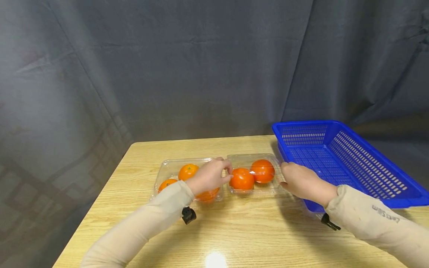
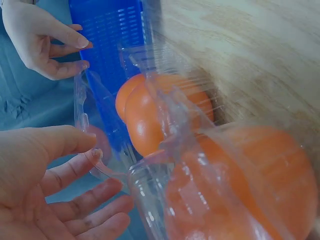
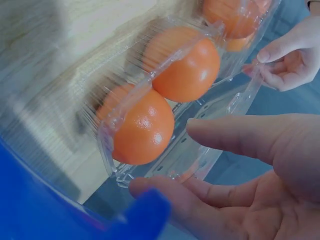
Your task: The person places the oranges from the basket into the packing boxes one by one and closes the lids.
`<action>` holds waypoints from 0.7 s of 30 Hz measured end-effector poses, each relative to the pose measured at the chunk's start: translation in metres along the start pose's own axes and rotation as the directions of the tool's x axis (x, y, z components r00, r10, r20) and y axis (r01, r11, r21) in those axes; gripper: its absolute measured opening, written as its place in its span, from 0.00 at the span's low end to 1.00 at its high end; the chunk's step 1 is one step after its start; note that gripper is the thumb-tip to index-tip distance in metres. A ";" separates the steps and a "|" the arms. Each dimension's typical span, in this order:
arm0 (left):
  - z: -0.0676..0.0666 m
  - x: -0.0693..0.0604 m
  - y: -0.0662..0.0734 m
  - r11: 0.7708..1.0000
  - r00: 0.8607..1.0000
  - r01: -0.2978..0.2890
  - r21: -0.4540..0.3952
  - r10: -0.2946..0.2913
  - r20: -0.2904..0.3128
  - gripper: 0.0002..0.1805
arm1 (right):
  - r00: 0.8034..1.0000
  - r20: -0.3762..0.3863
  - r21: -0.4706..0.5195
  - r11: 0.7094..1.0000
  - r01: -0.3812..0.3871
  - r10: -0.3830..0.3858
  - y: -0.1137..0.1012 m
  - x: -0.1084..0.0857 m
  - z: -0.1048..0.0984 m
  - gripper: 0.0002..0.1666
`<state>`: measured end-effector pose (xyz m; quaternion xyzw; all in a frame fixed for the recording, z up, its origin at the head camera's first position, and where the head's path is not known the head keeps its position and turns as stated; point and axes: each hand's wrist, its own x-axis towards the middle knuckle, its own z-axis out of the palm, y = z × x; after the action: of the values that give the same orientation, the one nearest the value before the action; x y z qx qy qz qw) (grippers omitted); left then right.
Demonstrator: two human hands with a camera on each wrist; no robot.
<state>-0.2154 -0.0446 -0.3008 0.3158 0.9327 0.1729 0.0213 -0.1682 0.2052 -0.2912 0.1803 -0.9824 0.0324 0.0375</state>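
Observation:
Two round orange-red fruits [image 1: 263, 171] sit in a clear plastic clamshell container [image 3: 112, 167] whose lid [image 3: 245, 95] is raised. My left hand [image 1: 211, 176] pinches a corner of that lid between thumb and forefinger, its other fingers spread in the left wrist view. At the opposite end of the lid is my right hand [image 1: 303, 182], thumb and fingers apart; its fingertips [image 2: 82, 65] lie at the lid's edge. Under my left forearm stands a second clear container [image 1: 171, 165] with several orange fruits [image 1: 188, 172], partly hidden by the hand.
A blue perforated plastic basket [image 1: 378, 156] stands at the right of the wooden table [image 1: 218, 230], close beside my right hand. A grey cloth curtain [image 1: 201, 74] hangs behind the table.

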 end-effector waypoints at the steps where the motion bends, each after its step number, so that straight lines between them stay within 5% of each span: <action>1: 0.000 0.000 0.000 1.000 1.000 -0.001 0.002 0.001 -0.001 0.05 | 1.000 0.000 -0.001 1.000 -0.003 0.003 0.000 -0.001 0.001 0.16; 9: 0.006 -0.002 0.001 0.998 0.999 -0.032 0.060 0.033 -0.008 0.04 | 0.999 0.012 0.020 0.999 -0.035 0.035 -0.002 -0.006 0.009 0.19; 21: 0.011 -0.005 0.004 0.991 0.999 -0.020 0.134 0.023 -0.024 0.05 | 0.994 -0.106 0.017 0.999 -0.033 0.034 -0.007 -0.015 0.022 0.20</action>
<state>-0.2078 -0.0414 -0.3106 0.3242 0.9389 0.1145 -0.0137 -0.1533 0.2021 -0.3142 0.1621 -0.9816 0.0502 0.0880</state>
